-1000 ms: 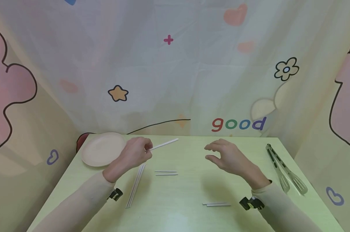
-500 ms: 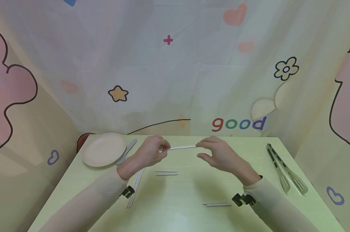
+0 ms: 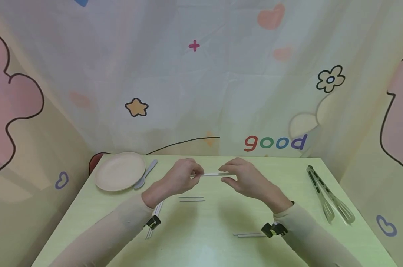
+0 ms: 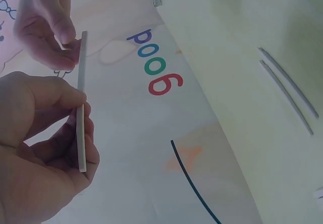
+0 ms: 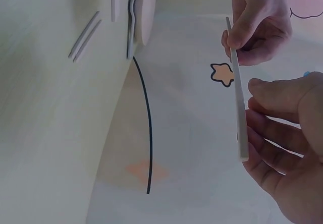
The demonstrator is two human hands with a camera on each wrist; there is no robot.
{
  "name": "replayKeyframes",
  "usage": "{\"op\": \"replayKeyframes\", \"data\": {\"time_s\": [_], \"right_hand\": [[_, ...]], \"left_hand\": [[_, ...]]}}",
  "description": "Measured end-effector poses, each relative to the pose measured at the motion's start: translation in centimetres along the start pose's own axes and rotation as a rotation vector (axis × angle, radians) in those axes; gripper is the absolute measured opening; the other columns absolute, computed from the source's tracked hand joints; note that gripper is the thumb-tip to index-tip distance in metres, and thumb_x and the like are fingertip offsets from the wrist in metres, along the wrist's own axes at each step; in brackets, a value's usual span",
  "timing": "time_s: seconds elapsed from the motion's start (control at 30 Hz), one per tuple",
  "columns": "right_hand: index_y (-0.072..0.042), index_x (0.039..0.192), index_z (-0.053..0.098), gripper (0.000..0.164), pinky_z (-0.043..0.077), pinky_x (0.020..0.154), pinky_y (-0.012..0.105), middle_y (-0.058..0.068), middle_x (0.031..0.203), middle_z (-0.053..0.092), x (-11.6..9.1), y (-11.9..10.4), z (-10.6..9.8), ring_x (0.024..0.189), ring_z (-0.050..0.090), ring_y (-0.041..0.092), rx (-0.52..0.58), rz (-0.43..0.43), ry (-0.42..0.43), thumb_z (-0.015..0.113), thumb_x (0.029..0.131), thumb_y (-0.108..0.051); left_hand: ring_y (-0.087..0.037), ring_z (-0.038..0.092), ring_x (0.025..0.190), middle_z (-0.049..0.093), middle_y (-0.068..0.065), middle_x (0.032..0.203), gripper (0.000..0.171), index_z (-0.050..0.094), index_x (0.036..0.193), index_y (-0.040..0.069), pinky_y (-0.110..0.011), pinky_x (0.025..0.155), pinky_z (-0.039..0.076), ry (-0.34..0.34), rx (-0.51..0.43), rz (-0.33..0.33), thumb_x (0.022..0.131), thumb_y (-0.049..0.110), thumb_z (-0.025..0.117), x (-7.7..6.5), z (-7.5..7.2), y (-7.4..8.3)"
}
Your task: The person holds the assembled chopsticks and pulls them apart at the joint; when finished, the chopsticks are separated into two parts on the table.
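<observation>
A thin white stick (image 3: 212,174) is held roughly level above the middle of the table. My left hand (image 3: 181,177) pinches it between thumb and fingertips, and part of it extends back past the fingers in the left wrist view. Around the stick's other end, my right hand (image 3: 249,178) has its thumb and fingers spread. In the right wrist view, the fingers of that hand lie against or just behind the stick (image 5: 239,98), while its thumb stays apart. Two short thin sticks (image 3: 192,199) lie on the table below the hands.
At the back left, a pale round plate (image 3: 119,171) sits beside a grey spoon (image 3: 146,174). Longer white sticks (image 3: 158,209) lie partly under my left forearm. Two short sticks (image 3: 248,235) are near the right forearm. Metal tongs (image 3: 328,194) rest at the right.
My left hand has carried the stick rightward from near the plate, uncovering the spoon. My right hand has moved left, and the stick's free end now lies between its thumb and fingers.
</observation>
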State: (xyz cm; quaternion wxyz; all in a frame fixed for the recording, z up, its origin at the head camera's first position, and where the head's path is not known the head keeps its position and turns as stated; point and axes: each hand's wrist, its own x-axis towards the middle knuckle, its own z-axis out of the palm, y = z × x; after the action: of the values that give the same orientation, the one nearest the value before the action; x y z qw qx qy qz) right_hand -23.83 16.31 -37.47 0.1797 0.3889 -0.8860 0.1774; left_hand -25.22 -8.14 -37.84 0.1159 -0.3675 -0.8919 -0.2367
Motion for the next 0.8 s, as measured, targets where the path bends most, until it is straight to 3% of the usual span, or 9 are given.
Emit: {"op": "replayKeyframes", "data": {"time_s": [0.23,0.43,0.57,0.8], "right_hand": [[-0.009,0.095,0.076,0.012,0.052,0.067,0.023,-0.003,0.085,0.068,0.3,-0.2,1.3,0.079,0.060,0.012,0.009,-0.024,-0.022,0.076,0.084,-0.011],[-0.007,0.090,0.073,0.005,0.051,0.066,0.022,-0.002,0.082,0.063,0.1,-0.2,2.3,0.076,0.055,0.012,0.007,-0.046,-0.018,0.072,0.086,-0.007],[-0.006,0.091,0.068,0.005,0.051,0.069,0.024,-0.001,0.084,0.059,0.0,-0.5,2.9,0.079,0.052,0.013,-0.022,-0.042,-0.029,0.069,0.087,-0.004],[-0.004,0.090,0.062,0.012,0.049,0.073,0.028,0.001,0.085,0.055,-0.4,-0.9,4.3,0.081,0.050,0.016,-0.024,-0.053,0.028,0.068,0.085,0.005]], "left_hand": [[-0.016,0.063,0.075,0.069,-0.002,0.081,0.012,0.076,0.088,0.006,-0.023,0.067,0.052,0.003,-0.009,0.039,0.084,0.000,0.066,-0.4,0.5,0.2],[-0.015,0.063,0.075,0.070,-0.002,0.081,0.014,0.076,0.088,0.007,-0.024,0.068,0.051,-0.008,0.003,0.061,0.085,-0.001,0.065,-0.6,1.0,0.1],[-0.015,0.062,0.076,0.070,-0.002,0.082,0.015,0.076,0.090,0.007,-0.026,0.069,0.050,-0.018,0.017,0.062,0.086,-0.001,0.064,-0.8,1.5,-0.1],[-0.017,0.057,0.074,0.066,-0.003,0.079,0.013,0.073,0.090,0.003,-0.027,0.070,0.048,-0.046,0.102,0.051,0.086,-0.005,0.065,-1.5,1.5,0.4]]}}
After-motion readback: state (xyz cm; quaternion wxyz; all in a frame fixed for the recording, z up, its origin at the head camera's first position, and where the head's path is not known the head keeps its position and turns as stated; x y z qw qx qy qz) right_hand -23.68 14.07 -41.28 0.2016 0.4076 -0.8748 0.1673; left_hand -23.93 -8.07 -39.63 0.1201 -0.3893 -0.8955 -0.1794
